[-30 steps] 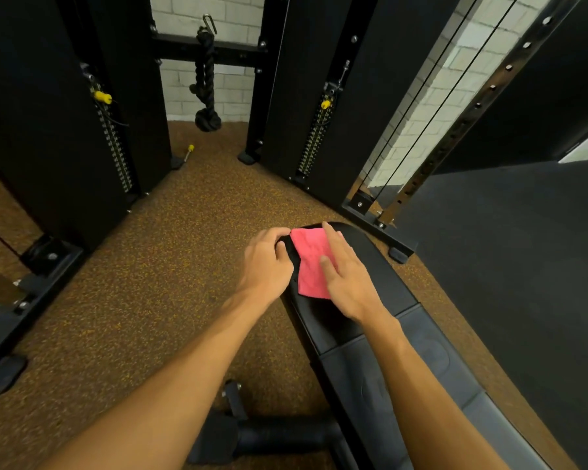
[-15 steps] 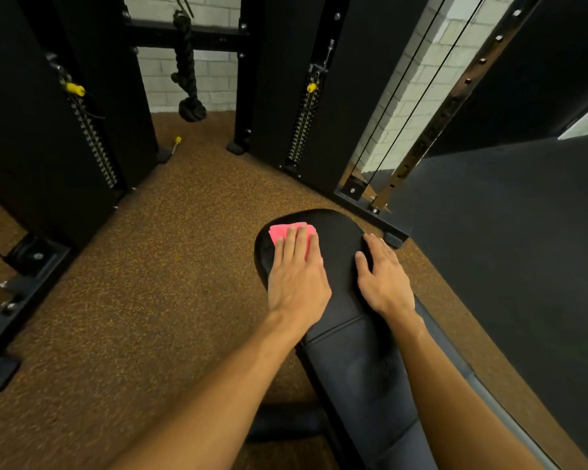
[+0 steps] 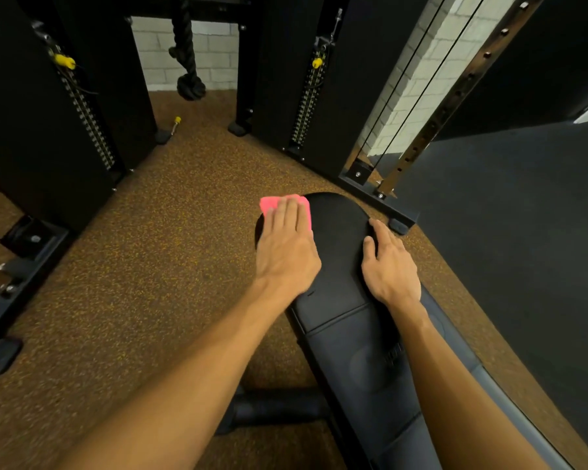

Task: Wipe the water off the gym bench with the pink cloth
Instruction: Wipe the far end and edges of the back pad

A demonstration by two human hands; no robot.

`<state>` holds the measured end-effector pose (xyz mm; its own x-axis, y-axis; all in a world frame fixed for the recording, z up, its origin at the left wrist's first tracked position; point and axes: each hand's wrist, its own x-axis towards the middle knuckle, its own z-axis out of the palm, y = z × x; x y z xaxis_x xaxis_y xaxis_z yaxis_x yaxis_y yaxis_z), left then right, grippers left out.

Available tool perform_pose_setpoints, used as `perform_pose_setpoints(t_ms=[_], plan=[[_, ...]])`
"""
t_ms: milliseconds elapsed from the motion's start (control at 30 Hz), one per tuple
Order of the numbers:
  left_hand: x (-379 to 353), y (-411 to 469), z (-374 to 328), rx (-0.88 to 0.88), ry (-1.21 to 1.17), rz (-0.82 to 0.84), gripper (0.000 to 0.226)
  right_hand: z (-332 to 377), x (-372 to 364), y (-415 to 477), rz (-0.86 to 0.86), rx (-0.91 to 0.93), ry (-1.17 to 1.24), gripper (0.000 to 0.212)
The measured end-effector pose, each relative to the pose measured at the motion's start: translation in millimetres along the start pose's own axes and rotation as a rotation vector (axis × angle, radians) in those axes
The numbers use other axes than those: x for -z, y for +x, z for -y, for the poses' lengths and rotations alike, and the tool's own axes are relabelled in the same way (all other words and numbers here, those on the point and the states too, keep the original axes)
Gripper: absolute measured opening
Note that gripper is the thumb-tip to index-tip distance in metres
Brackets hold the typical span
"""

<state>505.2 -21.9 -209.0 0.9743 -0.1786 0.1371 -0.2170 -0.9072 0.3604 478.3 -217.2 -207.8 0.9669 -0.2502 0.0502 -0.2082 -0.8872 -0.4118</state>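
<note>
Head view, looking down along the gym bench (image 3: 340,239) toward its rounded far end.

Left hand (image 3: 287,256): flat on the pink cloth (image 3: 269,205), fingers straight and close together, pressing it down, not gripping. Only the far strip of the cloth shows beyond the fingertips.

Cloth position: far left corner of the pad, its outer corner just past the pad's edge over the speckled floor (image 3: 150,266).

Right hand (image 3: 391,269): on the right rim of the pad, well apart from the cloth. Fingers relaxed and slightly spread, tips at the edge, holding nothing. It reads as a brace.

Change: a second ago the right hand lay on the cloth near the middle of the far end, with the left hand at the left rim. Half a second ago the left hand had taken over and the right had gone to the right rim. Since then the cloth has slid further out and left, to the corner.

Meaning for the task: judged as mid-stroke, sweeping the far end sideways. The left corner is being covered now. The middle and right of the far end lie bare beside the cloth, and the nearer pad sections appear unwiped.

Water: no drops or sheen can be made out on the dark pad, so progress cannot be confirmed.

Risk: the overhanging corner could slip off the edge.
</note>
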Motion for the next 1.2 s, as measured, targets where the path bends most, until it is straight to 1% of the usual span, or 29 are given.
perform_pose_setpoints(t_ms=[100, 167, 233, 333, 400, 467, 567, 633, 733, 833, 933, 1033, 1100, 1200], plan=[[-3, -52, 9, -0.150, -0.051, 0.006, 0.063, -1, -4, -4, 0.008, -0.004, -0.004, 0.050], [-1, -61, 21, -0.213, -0.057, 0.018, 0.061, -1, -4, -2, 0.006, -0.004, -0.003, 0.050], [3, -43, 26, -0.169, -0.030, 0.024, 0.062, 1, -2, 2, -0.003, 0.002, 0.005, 0.050], [3, -10, 10, -0.025, 0.015, 0.065, 0.071, 4, -3, 3, -0.006, 0.004, 0.015, 0.049], [-2, -17, -11, 0.020, 0.014, 0.078, 0.079, 1, -3, -2, -0.008, -0.001, 0.019, 0.049], [-9, -45, -30, -0.003, 0.000, 0.070, 0.083, -1, -2, -4, -0.012, 0.000, 0.016, 0.049], [-10, -79, -30, -0.075, -0.047, 0.016, 0.075, -1, 0, -4, -0.011, -0.005, 0.023, 0.049], [-5, -74, -15, -0.068, -0.064, -0.006, 0.068, 1, -1, -4, -0.010, -0.005, 0.028, 0.049], [-2, -43, 4, 0.015, -0.041, -0.017, 0.066, 2, 0, -3, -0.002, 0.002, 0.031, 0.049], [2, -7, 13, 0.142, -0.079, 0.011, 0.065, 1, 1, -1, 0.013, 0.005, 0.022, 0.050], [-1, -7, 8, 0.209, -0.129, -0.011, 0.068, -1, 0, -2, 0.014, 0.002, 0.018, 0.051], [-10, -56, -2, 0.183, -0.147, -0.080, 0.070, -5, -2, -7, 0.015, 0.000, 0.008, 0.051], [-11, -79, -1, 0.161, -0.197, -0.092, 0.068, -4, -3, -8, 0.012, -0.005, 0.019, 0.051], [-8, -57, 5, 0.160, -0.201, -0.069, 0.066, -3, -5, -6, -0.006, -0.018, 0.024, 0.051]])
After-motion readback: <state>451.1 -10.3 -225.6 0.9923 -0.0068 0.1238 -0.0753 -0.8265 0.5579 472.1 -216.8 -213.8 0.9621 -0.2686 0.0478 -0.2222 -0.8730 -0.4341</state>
